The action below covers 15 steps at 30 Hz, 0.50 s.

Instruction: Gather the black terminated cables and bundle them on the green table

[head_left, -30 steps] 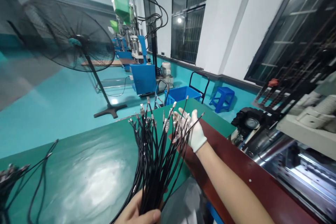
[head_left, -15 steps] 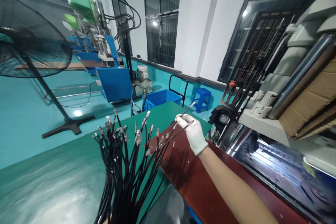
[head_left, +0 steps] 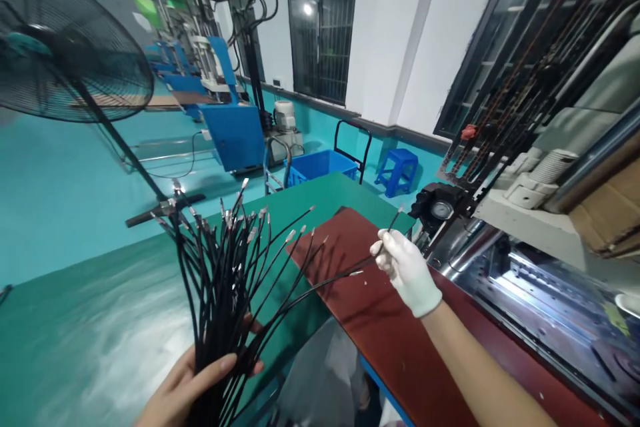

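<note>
Wrapping my left hand (head_left: pixel 193 377) round bunch (head_left: pixel 223 307), left of red board (head_left: pixel 385 340); right hand (head_left: pixel 407 272) pinching one cable (head_left: pixel 395 221) above board: one singled out, rest bunched.

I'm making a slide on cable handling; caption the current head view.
Left hand grips a black cable bundle; gloved right hand pinches one cable near its end.

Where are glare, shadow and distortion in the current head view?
Head view: whitish glare on the green tabletop, lower left; shadows on the red board beside the right hand; black cables merging darkly by the left hand; fan apparently stretched at the left edge.
</note>
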Motion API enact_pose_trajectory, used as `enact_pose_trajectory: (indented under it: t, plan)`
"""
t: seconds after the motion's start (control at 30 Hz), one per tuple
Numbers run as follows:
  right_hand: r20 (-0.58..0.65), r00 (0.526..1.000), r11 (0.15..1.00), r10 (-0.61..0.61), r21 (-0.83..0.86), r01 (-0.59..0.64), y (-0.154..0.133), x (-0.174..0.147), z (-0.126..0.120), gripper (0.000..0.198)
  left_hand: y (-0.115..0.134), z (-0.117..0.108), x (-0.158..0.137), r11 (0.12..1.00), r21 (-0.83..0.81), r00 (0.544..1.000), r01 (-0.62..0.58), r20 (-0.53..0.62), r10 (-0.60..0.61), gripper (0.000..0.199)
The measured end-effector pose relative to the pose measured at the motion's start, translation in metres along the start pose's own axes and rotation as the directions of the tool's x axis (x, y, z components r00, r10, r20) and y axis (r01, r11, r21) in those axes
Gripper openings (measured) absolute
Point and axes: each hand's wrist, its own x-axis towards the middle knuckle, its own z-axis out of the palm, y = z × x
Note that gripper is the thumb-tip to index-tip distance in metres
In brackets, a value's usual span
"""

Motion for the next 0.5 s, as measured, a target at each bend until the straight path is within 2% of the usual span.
enact_pose_trajectory:
  t: [0.07, 0.13, 0.2, 0.23, 0.27, 0.3, 0.33, 0.37, 0.4, 0.43, 0.5]
  plan:
    - [0.046, 0.999, 0.996, 0.003, -0.090, 0.001, -0.001, -0.008, -0.004, 0.034, 0.001, -0.005, 0.012, 1.000, 0.020, 1.000, 0.013, -0.008, -0.013, 0.067]
    - [0.119, 0.992, 0.976, 0.028, -0.217, -0.001, -0.001, -0.018, -0.006, 0.033, 0.004, -0.013, 0.032, 0.994, 0.111, 1.000, 0.007, -0.018, -0.005, 0.063]
    - [0.173, 0.980, 0.945, 0.103, -0.324, -0.043, 0.002, -0.028, -0.004, 0.031, 0.009, -0.022, 0.052, 0.952, 0.295, 0.995, -0.081, -0.024, 0.093, 0.053]
    - [0.180, 0.972, 0.931, 0.150, -0.356, -0.077, 0.004, -0.033, -0.003, 0.030, 0.013, -0.025, 0.060, 0.891, 0.426, 0.982, -0.159, -0.025, 0.188, 0.047]
    - [0.179, 0.965, 0.920, 0.191, -0.375, -0.112, 0.006, -0.038, -0.001, 0.028, 0.017, -0.026, 0.065, 0.790, 0.562, 0.949, -0.243, -0.029, 0.313, 0.041]
    - [0.176, 0.959, 0.912, 0.221, -0.386, -0.140, 0.009, -0.043, 0.001, 0.026, 0.022, -0.026, 0.065, 0.661, 0.683, 0.895, -0.311, -0.025, 0.446, 0.039]
    - [0.175, 0.954, 0.905, 0.245, -0.394, -0.161, 0.011, -0.048, 0.004, 0.023, 0.026, -0.023, 0.062, 0.529, 0.770, 0.821, -0.357, -0.012, 0.571, 0.037]
    - [0.177, 0.947, 0.897, 0.267, -0.404, -0.178, 0.014, -0.053, 0.006, 0.020, 0.031, -0.017, 0.054, 0.421, 0.818, 0.742, -0.393, 0.012, 0.670, 0.035]
    - [0.181, 0.940, 0.888, 0.290, -0.418, -0.193, 0.016, -0.057, 0.009, 0.018, 0.035, -0.007, 0.044, 0.360, 0.824, 0.692, -0.437, 0.051, 0.720, 0.032]
    - [0.191, 0.929, 0.875, 0.317, -0.438, -0.208, 0.018, -0.062, 0.011, 0.016, 0.039, 0.004, 0.032, 0.362, 0.791, 0.679, -0.492, 0.089, 0.728, 0.027]
    - [0.230, 0.899, 0.851, 0.373, -0.470, -0.233, 0.023, -0.070, 0.015, 0.014, 0.043, 0.034, 0.008, 0.506, 0.617, 0.750, -0.603, 0.222, 0.623, 0.022]
